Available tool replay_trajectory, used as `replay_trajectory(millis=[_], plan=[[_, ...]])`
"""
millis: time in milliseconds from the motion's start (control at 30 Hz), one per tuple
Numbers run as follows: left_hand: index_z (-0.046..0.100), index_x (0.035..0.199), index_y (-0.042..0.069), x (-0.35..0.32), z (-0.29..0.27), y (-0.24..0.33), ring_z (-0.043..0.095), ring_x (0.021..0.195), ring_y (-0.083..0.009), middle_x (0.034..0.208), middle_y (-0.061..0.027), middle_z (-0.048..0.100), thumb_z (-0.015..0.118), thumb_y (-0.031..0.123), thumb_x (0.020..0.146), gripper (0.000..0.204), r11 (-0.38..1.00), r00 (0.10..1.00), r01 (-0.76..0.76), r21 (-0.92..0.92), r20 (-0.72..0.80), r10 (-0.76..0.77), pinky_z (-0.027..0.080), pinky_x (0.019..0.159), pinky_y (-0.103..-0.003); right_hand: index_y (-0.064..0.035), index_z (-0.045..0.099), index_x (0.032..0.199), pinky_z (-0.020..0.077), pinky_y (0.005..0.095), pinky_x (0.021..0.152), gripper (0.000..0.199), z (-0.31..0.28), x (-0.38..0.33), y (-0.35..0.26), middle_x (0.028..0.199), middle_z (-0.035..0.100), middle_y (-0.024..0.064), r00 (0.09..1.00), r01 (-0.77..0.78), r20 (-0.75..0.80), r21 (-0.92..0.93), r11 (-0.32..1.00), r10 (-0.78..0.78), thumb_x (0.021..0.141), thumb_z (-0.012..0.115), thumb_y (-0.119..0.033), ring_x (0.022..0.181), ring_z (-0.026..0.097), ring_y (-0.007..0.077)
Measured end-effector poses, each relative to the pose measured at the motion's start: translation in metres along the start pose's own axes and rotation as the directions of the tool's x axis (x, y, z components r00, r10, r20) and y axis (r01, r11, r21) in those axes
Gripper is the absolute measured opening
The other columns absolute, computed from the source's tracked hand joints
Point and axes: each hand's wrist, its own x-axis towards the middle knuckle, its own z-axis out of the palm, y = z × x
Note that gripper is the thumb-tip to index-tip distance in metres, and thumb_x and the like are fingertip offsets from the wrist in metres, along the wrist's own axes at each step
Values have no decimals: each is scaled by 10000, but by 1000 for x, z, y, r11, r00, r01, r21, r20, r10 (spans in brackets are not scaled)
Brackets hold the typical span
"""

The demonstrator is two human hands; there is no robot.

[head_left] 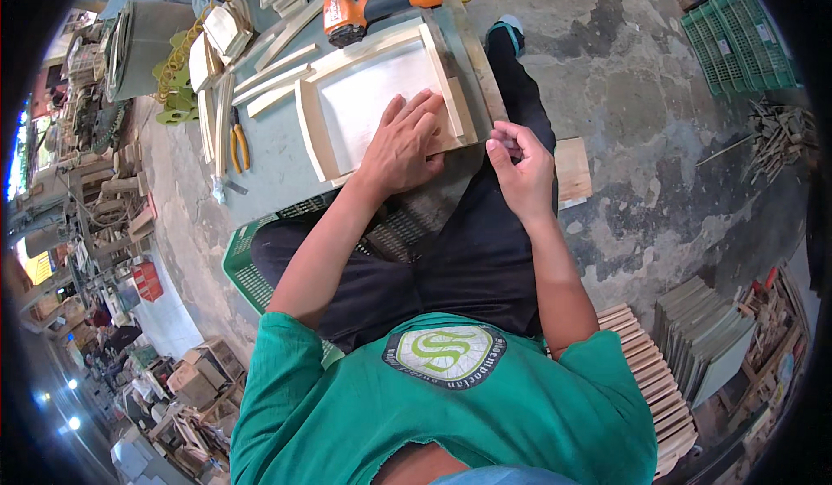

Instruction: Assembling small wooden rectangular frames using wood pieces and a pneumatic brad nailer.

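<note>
A pale wooden frame (314, 130) with a white panel (364, 95) inside it lies on the grey-green work table (277, 157) before me. My left hand (400, 143) rests palm down on the panel and the frame's near right part, its fingers stretched out. Just right of the frame's near right corner is my right hand (525, 173), held over my leg. Its fingers are curled toward the thumb; whatever they may pinch is too small to make out. Beyond the frame lies an orange and black nail gun (381, 6).
Loose wooden strips (276, 80) and yellow-handled pliers (238, 145) lie left of the frame. A coiled yellow air hose (173, 73) runs along the table's left side. Green crates (737, 39) stand at the far right. A slatted wooden piece (646, 372) is at my right.
</note>
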Motion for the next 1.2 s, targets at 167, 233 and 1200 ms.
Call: replay_trajectory(millis=[167,233,1200], plan=[[523,987,50,2,0,1,367,1437,-301,1458,-131,474,761,163,681,404,1000,1000,-21,13,-22,21,271,1176,-548,-7,655,1153,525,332,874,356,7,10,5,1070,678,126,968,251,70,-248,935,-241,885,718,-234,967,670,255],[521,993,52,1,1,1,373,1435,-300,1461,-130,472,762,166,683,408,999,999,-27,17,-25,27,273,1174,-551,-24,654,1134,511,374,917,359,13,11,4,1140,652,136,957,292,84,-287,912,-279,848,716,-234,1048,637,321],[343,1458,120,-8,18,6,433,1401,-277,1431,-110,516,763,230,737,842,988,980,98,-119,-164,-117,245,1174,-578,-67,629,1020,489,410,897,296,20,10,40,1099,666,98,877,466,94,-412,783,-472,773,782,-125,1023,610,324]])
